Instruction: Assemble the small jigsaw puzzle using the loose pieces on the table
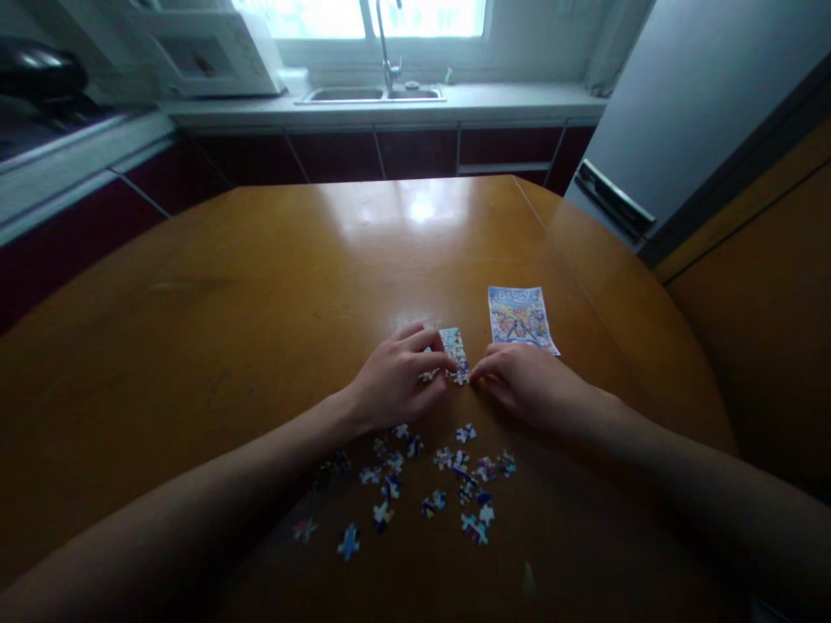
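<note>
A partly assembled jigsaw puzzle (456, 346) lies on the wooden table, its left part covered by my left hand (406, 374). The fingers of that hand are bent and somewhat apart, their tips resting on the puzzle's lower part. At the puzzle's lower right corner is my right hand (516, 376), its fingers curled together. Whatever its fingertips pinch is too small to make out. Several loose jigsaw pieces (393, 461) are scattered nearer to me, below both hands. A printed picture sheet (519, 315) lies just beyond my right hand, which overlaps its lower edge.
The wooden table (273, 277) has a rounded outline. Behind it runs a counter (519, 95) with a sink (344, 94) and a tap (389, 69). A white microwave (201, 56) stands at the back left, a tall fridge (701, 95) at the right.
</note>
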The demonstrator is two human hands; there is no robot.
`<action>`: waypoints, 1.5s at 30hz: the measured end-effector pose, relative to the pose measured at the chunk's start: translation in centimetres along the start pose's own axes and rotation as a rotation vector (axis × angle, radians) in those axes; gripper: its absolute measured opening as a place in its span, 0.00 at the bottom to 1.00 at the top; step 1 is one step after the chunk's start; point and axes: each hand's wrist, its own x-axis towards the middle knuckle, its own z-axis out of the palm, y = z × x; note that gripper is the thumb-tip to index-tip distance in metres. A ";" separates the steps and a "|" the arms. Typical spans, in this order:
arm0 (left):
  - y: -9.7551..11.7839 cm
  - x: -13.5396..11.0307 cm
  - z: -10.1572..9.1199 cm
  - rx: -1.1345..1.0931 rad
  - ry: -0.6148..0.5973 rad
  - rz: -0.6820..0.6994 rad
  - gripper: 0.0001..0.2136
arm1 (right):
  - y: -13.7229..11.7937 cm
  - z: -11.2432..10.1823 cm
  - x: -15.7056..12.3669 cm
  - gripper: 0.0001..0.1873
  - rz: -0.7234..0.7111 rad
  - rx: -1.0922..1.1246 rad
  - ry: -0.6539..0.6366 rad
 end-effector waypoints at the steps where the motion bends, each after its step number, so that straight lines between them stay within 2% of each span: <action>1: 0.0 0.0 -0.1 0.018 -0.022 0.019 0.10 | 0.0 0.0 0.0 0.15 0.002 -0.006 -0.003; 6: 0.0 0.0 -0.2 0.123 -0.125 0.083 0.09 | 0.0 -0.2 0.1 0.15 0.006 -0.023 -0.009; 17: -0.1 0.0 0.1 0.184 -0.144 0.144 0.08 | -0.4 -0.3 0.0 0.14 -0.005 -0.047 -0.025; 20: -0.1 -0.1 0.1 0.160 -0.094 0.129 0.10 | -0.3 -0.2 0.3 0.14 0.005 0.053 0.006; 25: -0.4 -0.1 0.2 0.124 0.095 0.013 0.09 | 0.5 -0.6 1.0 0.13 0.148 0.184 0.292; 28: -0.5 0.1 0.0 0.107 0.183 -0.061 0.08 | 1.1 -1.1 1.2 0.11 0.209 0.157 0.356; 33: -0.3 0.8 -1.7 0.024 0.272 -0.180 0.07 | 1.4 -1.8 0.9 0.11 0.254 0.080 0.246; 39: -1.2 1.4 -4.4 -0.023 0.292 -0.312 0.08 | 0.0 -2.5 -0.6 0.10 0.250 -0.078 -0.039; 42: -2.4 1.3 -4.7 -0.041 0.303 -0.352 0.08 | -0.8 -2.7 -1.4 0.10 0.215 -0.169 -0.176; 45: -3.9 0.9 -4.1 -0.074 0.302 -0.382 0.08 | -1.1 -2.6 -1.8 0.11 0.160 -0.181 -0.279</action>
